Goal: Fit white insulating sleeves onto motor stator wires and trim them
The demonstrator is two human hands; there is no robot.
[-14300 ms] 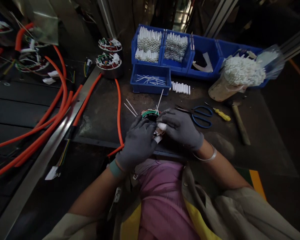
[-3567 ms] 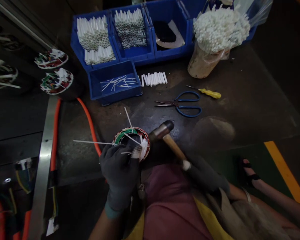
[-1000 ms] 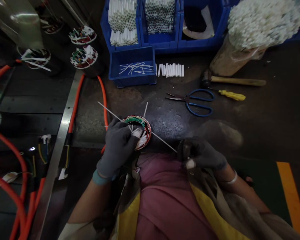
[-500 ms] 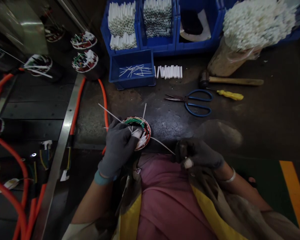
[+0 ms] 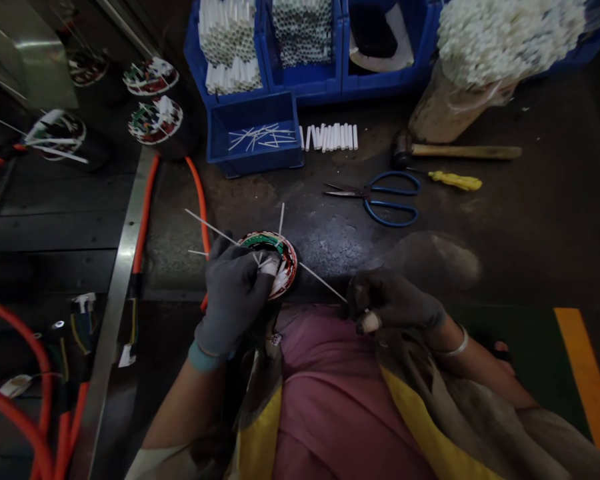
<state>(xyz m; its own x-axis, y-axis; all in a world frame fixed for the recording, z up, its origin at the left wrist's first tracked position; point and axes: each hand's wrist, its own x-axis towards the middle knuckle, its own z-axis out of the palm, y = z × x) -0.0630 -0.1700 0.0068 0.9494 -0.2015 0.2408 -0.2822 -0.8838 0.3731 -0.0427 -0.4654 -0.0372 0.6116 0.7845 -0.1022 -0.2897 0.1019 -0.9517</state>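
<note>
A round motor stator point(image 5: 291, 273) with red, white and green windings stands at the bench's front edge. My left hand point(image 5: 233, 287), in a grey glove, is closed on its left side; the thumb, wrapped in white tape, reaches into the ring. Several thin white cable ties stick out of the windings, one of them point(image 5: 213, 227) pointing up and left. Another cable tie point(image 5: 323, 281) runs taut from the stator's right side to my right hand point(image 5: 387, 303), gloved in dark grey, whose fingers are pinched round its end. The fingertips are partly hidden.
A small blue bin point(image 5: 255, 163) holds loose white strips, beside a row of short white tubes point(image 5: 333, 137). Scissors point(image 5: 375, 197), a yellow-handled tool point(image 5: 455, 180) and a mallet point(image 5: 460, 152) lie to the right. Other wound stators point(image 5: 155, 123) and orange hoses point(image 5: 147, 213) are at left.
The whole view has shifted slightly, with the bench things now a little further left and up. Both hands keep their hold, and the cable tie between them looks straighter.
</note>
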